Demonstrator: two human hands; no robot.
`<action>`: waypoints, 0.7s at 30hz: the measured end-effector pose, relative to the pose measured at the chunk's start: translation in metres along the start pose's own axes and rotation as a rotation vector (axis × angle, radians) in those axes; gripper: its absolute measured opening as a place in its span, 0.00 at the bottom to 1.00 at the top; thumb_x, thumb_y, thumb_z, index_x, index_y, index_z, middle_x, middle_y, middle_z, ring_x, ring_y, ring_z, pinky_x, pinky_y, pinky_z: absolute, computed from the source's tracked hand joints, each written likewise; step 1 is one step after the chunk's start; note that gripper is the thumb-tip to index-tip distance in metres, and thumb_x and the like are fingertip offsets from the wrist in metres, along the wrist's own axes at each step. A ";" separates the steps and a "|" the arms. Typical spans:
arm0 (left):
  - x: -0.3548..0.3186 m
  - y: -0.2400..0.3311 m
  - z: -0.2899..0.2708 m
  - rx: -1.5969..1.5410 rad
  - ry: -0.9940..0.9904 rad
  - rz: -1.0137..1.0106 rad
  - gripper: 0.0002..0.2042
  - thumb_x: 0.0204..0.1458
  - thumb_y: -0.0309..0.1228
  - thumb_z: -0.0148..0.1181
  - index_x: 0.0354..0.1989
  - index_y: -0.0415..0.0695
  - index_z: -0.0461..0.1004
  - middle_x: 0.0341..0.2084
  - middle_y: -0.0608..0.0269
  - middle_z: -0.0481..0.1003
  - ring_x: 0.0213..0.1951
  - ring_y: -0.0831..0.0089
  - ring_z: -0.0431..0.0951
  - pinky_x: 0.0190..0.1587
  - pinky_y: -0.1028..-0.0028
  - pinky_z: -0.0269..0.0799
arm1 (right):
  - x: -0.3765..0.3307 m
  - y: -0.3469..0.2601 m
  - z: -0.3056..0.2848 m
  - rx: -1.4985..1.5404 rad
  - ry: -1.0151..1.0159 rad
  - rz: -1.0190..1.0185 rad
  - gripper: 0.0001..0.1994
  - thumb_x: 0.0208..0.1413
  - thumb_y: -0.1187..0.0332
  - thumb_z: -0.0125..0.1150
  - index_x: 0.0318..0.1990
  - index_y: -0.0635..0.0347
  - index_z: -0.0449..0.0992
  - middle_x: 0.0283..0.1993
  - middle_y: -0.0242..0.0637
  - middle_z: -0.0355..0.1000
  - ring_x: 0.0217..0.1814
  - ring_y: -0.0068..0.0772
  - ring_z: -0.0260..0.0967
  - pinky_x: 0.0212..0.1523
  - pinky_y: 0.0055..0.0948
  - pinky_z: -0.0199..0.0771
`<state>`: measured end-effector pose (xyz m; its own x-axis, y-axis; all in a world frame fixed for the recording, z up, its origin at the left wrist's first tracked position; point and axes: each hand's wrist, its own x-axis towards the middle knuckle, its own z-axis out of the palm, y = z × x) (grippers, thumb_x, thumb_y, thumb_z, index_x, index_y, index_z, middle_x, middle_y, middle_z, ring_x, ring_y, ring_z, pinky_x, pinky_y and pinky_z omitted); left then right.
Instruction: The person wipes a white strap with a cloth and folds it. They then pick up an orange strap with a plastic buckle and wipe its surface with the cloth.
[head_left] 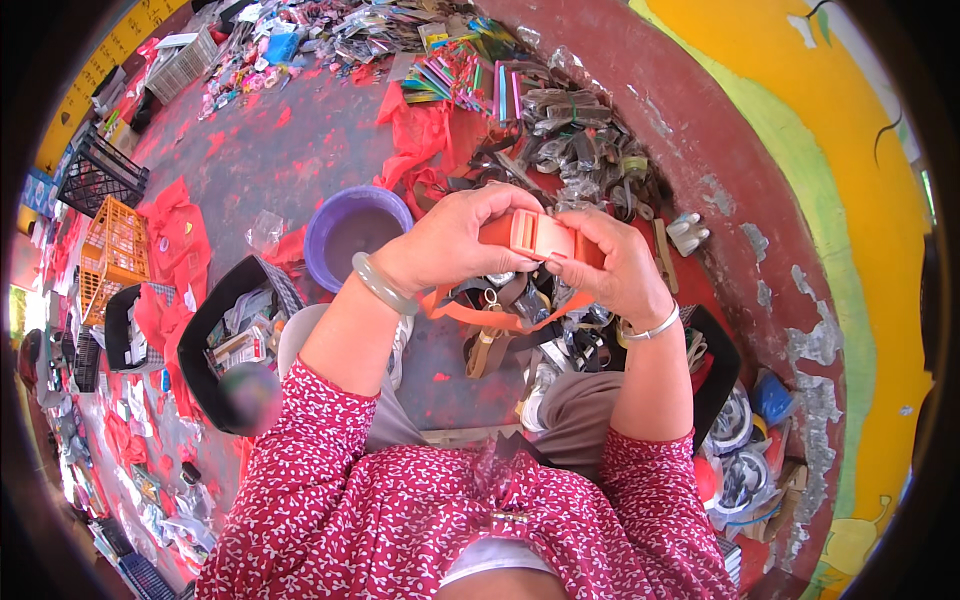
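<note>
In front of my chest I hold an orange belt up with both hands. Its pale orange rectangular buckle faces up between my fingers. My left hand is closed on the buckle's left end, thumb and fingers pinching it. From the other side my right hand grips the right end, thumb near the buckle's lower edge. The strap hangs below both hands in a loose loop. Part of the belt is hidden inside my fingers.
A purple basin stands beyond my left forearm. Bagged belts lie heaped ahead, towards the peeling red and yellow wall. A black-rimmed box, an orange crate and a black crate stand on the left.
</note>
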<state>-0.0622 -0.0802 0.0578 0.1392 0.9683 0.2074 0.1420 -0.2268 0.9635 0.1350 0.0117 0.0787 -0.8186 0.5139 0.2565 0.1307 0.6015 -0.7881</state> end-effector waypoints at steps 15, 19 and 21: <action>-0.024 0.016 0.006 0.517 -0.137 0.058 0.25 0.39 0.39 0.65 0.46 0.41 0.67 0.35 0.53 0.72 0.38 0.57 0.73 0.40 0.67 0.68 | -0.018 -0.010 0.011 -0.298 0.043 -0.223 0.17 0.31 0.65 0.66 0.32 0.62 0.72 0.25 0.41 0.68 0.26 0.42 0.69 0.26 0.32 0.69; -0.037 0.022 0.013 0.559 -0.183 0.096 0.26 0.39 0.40 0.65 0.47 0.42 0.67 0.34 0.53 0.73 0.34 0.56 0.74 0.36 0.66 0.69 | -0.033 -0.015 0.018 -0.206 0.037 -0.266 0.17 0.28 0.66 0.67 0.30 0.61 0.72 0.23 0.40 0.68 0.23 0.42 0.68 0.24 0.31 0.69; -0.044 0.022 0.018 0.533 -0.232 0.058 0.26 0.39 0.40 0.65 0.47 0.42 0.67 0.33 0.54 0.73 0.33 0.56 0.74 0.34 0.66 0.69 | -0.042 -0.016 0.019 -0.208 -0.007 -0.252 0.17 0.28 0.65 0.67 0.29 0.61 0.72 0.23 0.40 0.68 0.23 0.41 0.68 0.24 0.31 0.69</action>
<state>-0.0478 -0.1301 0.0672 0.3639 0.9181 0.1569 0.5930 -0.3582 0.7211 0.1568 -0.0317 0.0701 -0.8433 0.3292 0.4248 0.0340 0.8215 -0.5691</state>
